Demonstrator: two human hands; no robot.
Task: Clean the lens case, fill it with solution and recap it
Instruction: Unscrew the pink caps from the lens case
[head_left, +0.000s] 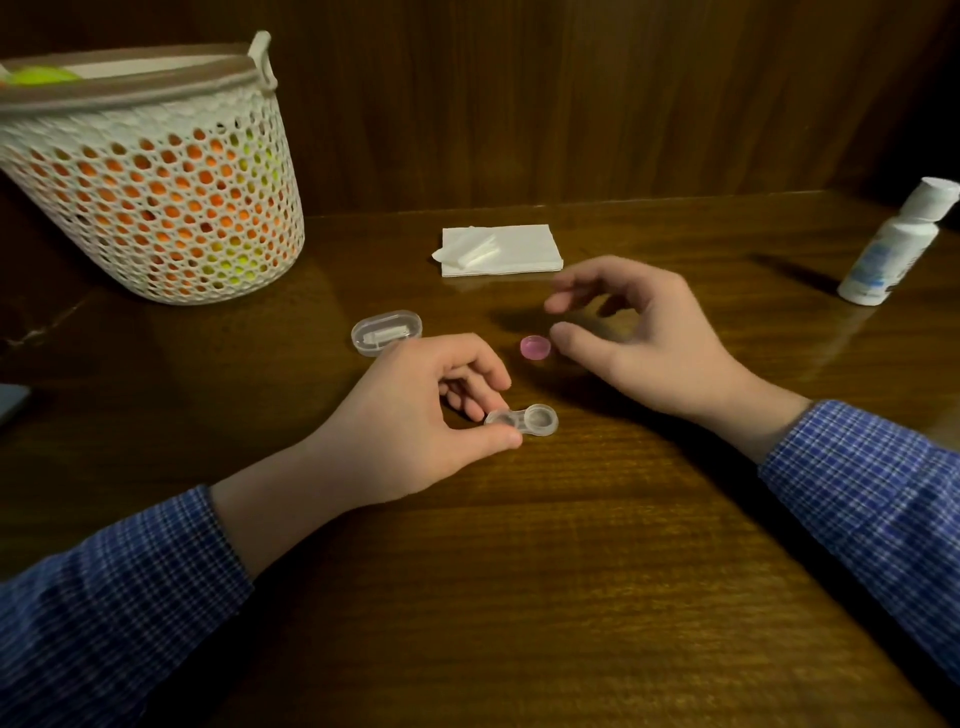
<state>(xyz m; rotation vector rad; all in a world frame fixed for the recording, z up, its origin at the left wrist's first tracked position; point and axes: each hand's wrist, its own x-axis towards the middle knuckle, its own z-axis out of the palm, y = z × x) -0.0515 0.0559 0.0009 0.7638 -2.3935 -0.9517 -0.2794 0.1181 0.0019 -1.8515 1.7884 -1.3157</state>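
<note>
A clear two-well lens case lies on the wooden table with both wells uncapped. My left hand pinches its left well between thumb and fingers. A pink cap rests on the table just beyond the case. My right hand hovers beside that cap with its fingers apart and curled, the thumb tip close to the cap, holding nothing. The white solution bottle stands capped at the far right. A folded white tissue lies at the back centre.
A small clear oval box sits left of the pink cap. A white perforated basket filled with orange and yellow items stands at the back left. A dark wooden wall rises behind the table. A grey object edge shows at the far left.
</note>
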